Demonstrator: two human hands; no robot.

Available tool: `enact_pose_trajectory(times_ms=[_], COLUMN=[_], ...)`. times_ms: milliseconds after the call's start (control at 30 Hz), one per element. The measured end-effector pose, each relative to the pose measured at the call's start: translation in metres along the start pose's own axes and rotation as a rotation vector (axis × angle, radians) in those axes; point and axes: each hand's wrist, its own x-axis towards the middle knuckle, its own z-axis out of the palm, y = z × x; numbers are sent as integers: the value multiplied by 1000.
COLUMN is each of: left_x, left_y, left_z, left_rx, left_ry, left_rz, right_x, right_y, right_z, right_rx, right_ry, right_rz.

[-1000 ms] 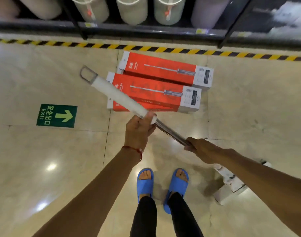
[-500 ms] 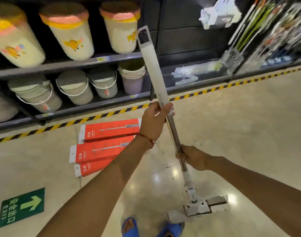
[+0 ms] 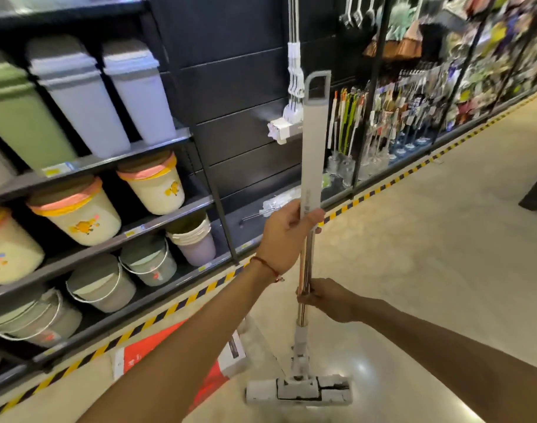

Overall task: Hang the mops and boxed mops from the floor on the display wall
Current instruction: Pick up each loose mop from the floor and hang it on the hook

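Left hand (image 3: 287, 239): closed around the lower end of the mop (image 3: 313, 166) grip, at frame centre, probably to steer the top loop (image 3: 317, 85) to a hook.
Right hand (image 3: 328, 299): closed on the metal pole lower down, likely carrying the weight.
Mop: upright, its head (image 3: 299, 390) low in the frame.
Display wall (image 3: 239, 87): dark panels behind, one hung mop (image 3: 293, 96) already there.
Boxed mops (image 3: 175, 346): red, on the floor (image 3: 429, 254), lower left.
Room: shop aisle, bins (image 3: 77, 96) on shelves at left.
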Motion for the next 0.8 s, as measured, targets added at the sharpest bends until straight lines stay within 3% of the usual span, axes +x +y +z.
enact_pose_trajectory(times_ms=[133,433,533,800], left_x=[43,197,266,433], left_y=[24,51,52,63], left_z=[19,39,41,43], left_rx=[56,-39,-90,-157], left_ry=[-26,-30,-35,-67], left_rz=[79,186,177,157], right_x=[10,69,108,198], right_y=[-5,-32,-35,-50], right_z=[-44,-194,-246,-386], right_rx=[0,99,194,122], right_ry=[109,410,443,432], right_rz=[-21,-341,-369,-365])
